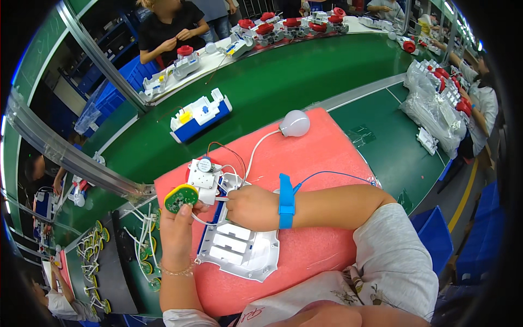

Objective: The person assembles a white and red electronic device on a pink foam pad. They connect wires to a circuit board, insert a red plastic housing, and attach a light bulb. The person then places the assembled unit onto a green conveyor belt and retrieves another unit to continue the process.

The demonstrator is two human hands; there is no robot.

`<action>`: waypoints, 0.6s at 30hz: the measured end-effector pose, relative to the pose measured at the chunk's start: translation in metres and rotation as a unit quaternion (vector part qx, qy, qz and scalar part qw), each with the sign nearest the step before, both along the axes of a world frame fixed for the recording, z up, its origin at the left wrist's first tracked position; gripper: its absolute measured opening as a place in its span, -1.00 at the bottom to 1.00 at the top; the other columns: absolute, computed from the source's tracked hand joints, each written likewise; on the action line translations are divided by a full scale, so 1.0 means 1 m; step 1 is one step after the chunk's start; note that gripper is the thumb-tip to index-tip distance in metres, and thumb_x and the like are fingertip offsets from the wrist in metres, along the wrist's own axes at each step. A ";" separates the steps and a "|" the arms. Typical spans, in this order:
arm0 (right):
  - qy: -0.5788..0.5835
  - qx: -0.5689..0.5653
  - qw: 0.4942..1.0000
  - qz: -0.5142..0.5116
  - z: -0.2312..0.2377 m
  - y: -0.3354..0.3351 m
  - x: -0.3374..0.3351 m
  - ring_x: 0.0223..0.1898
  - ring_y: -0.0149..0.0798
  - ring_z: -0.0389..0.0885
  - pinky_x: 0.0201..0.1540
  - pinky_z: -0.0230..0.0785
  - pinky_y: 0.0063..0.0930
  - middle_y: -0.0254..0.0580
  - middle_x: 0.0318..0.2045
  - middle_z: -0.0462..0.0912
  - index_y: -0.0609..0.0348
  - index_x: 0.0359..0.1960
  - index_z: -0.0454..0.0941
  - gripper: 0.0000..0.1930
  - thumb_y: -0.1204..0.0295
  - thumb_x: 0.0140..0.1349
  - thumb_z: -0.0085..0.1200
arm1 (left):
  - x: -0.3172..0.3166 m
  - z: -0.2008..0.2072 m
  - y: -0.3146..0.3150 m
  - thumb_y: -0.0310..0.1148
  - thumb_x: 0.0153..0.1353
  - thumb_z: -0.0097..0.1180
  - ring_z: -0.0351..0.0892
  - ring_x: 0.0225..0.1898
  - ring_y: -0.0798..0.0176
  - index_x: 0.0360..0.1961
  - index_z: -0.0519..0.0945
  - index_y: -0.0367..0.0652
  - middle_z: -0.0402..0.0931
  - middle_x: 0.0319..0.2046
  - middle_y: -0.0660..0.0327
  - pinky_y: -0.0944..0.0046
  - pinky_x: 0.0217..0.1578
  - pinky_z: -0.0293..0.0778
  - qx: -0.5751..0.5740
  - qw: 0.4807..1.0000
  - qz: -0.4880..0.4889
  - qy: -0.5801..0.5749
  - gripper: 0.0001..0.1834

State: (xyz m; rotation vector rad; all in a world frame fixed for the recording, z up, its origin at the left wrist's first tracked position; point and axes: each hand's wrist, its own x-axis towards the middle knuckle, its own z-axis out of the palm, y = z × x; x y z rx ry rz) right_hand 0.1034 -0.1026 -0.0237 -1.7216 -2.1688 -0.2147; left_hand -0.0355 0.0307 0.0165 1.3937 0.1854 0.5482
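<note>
- Covering the upper end of the white shell (265, 248), the right hand (253, 208) hides from me whatever its fingers meet; they curl downward and bunch close together, so I cannot tell whether they grip a wire, a connector or the shell itself.
- I also lose part of the white cable (256, 152), which runs from the round white globe (297, 124) at my 1 o'clock down toward that hand.
- The backs of the left fingers stay out of my sight, tucked behind the round board (181, 198).
- Around my rim, the fisheye border cuts off several co-workers, and the small parts near them are hard to make out.
- I see the left hand (177, 229) pinching the round board, green with a yellow rim, thumb against its lower edge; the grip is narrow. The board sits toward 8 o'clock of my view, at 9 o'clock from the right hand.
- A white block (203, 178) stands just past the board at its 1 to 2 o'clock, with thin red wires (226, 146) arching above it.
- I find the shell at 6 o'clock from the right hand, resting on the pink mat (327, 180) that covers part of the green counter (376, 111).
- A blue band (286, 201) circles the right wrist.
</note>
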 end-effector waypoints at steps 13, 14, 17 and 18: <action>0.249 -0.391 0.882 -0.083 0.024 0.001 0.099 -0.58 -0.41 0.48 -0.49 0.34 -0.42 -0.26 -0.62 0.50 0.23 -0.42 0.54 -0.63 0.10 0.08 0.04 | 0.004 -0.031 0.046 -0.11 0.09 0.04 0.49 -0.45 0.26 -0.25 0.42 -0.23 0.46 -0.40 0.19 0.31 -0.48 0.48 0.001 1.000 0.010 0.002 -0.62; 0.310 -0.394 0.862 -0.078 0.019 0.002 0.095 -0.57 -0.41 0.49 -0.49 0.36 -0.46 -0.25 -0.61 0.51 0.27 -0.38 0.53 -0.60 0.09 0.08 0.04 | 0.005 -0.032 0.045 -0.11 0.09 0.04 0.49 -0.46 0.26 -0.25 0.42 -0.23 0.46 -0.40 0.19 0.32 -0.49 0.48 0.004 1.000 0.016 -0.004 -0.62; 0.448 -0.393 0.799 -0.082 0.013 0.006 0.080 -0.54 -0.42 0.52 -0.46 0.43 -0.62 -0.21 -0.56 0.53 0.41 -0.24 0.44 -0.51 0.10 0.10 0.04 | 0.010 -0.041 0.041 -0.14 0.12 0.01 0.49 -0.47 0.28 -0.26 0.41 -0.22 0.46 -0.42 0.19 0.35 -0.50 0.48 -0.013 0.999 0.049 -0.018 -0.66; 0.475 -0.391 0.785 -0.074 0.012 0.007 0.078 -0.52 -0.40 0.54 -0.45 0.44 -0.61 -0.17 -0.53 0.54 0.40 -0.29 0.46 -0.54 0.12 0.10 0.01 | 0.011 -0.043 0.042 -0.16 0.14 -0.02 0.48 -0.48 0.29 -0.23 0.41 -0.22 0.46 -0.42 0.19 0.36 -0.50 0.47 -0.016 0.998 0.056 -0.025 -0.66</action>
